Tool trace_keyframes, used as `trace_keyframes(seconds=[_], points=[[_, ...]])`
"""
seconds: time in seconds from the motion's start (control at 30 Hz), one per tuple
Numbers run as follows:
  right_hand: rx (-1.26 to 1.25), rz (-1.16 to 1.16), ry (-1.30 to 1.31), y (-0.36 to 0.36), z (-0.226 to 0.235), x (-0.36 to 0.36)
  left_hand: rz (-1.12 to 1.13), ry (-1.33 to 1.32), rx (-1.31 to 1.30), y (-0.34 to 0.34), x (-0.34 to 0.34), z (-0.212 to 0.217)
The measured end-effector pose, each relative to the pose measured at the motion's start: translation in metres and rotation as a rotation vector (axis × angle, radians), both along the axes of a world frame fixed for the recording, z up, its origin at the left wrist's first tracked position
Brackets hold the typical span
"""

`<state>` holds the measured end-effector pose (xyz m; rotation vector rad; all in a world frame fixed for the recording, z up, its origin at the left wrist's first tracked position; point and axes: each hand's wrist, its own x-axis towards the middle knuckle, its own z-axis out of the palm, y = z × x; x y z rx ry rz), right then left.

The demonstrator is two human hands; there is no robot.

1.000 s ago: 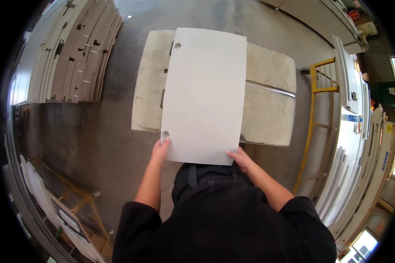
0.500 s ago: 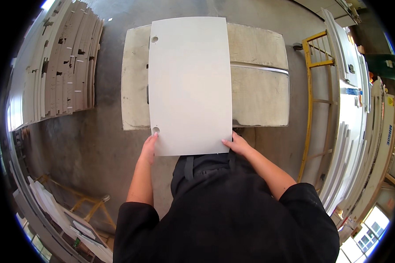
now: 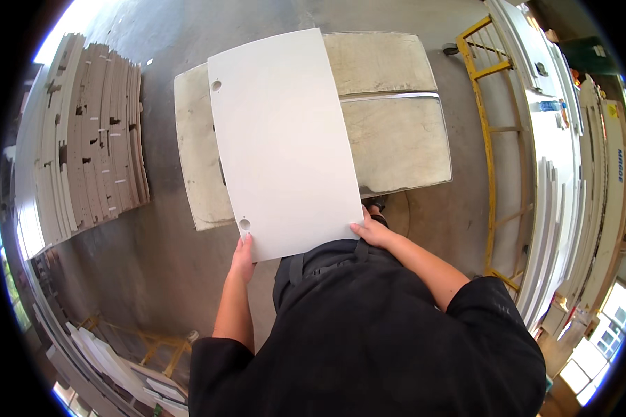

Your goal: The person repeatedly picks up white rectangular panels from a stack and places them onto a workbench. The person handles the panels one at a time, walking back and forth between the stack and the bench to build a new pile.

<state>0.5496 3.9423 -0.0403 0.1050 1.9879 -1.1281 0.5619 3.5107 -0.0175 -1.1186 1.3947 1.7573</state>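
A white cabinet door panel [image 3: 283, 139] with two round hinge holes along its left edge lies out in front of me, its far part over a worn beige work table [image 3: 389, 142]. Its near end reaches past the table to my waist. At the near left corner, just below a hinge hole, my left hand [image 3: 243, 256] grips the edge with the thumb on top. My right hand [image 3: 373, 231] holds the near right edge, thumb also on the upper face. The fingers beneath the panel are hidden.
To the left stands a tall stack of panels [image 3: 94, 132]. A yellow cart frame [image 3: 485, 125] is on the right, beside a rack of white boards [image 3: 542, 229] with a blue bottle [image 3: 549, 106] on it. Another yellow frame [image 3: 149, 347] sits behind on the left.
The panel now lies at a slant relative to my view, its near end shifted slightly down. The table and surroundings also appear rotated as my head turned. Both hands keep their hold.
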Motion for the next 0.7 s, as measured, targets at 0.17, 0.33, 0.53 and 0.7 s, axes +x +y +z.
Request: trace_keyframes(seconds=[0.17, 0.33, 0.53, 0.7], points=[[-0.270, -0.207, -0.080, -0.006, -0.034, 0.011, 0.066, 0.015, 0.087, 0.003, -0.005, 0.005], [-0.238, -0.278, -0.151, -0.014, 0.004, -0.003, 0.120, 0.061, 0.088, -0.007, 0.000, -0.003], [0.098, -0.213, -0.030, -0.018, -0.009, 0.012, 0.013, 0.221, 0.177, 0.001, 0.022, -0.019], [0.118, -0.086, 0.048, 0.036, 0.029, 0.039, -0.472, 0.215, -0.239, 0.093, 0.026, 0.025]])
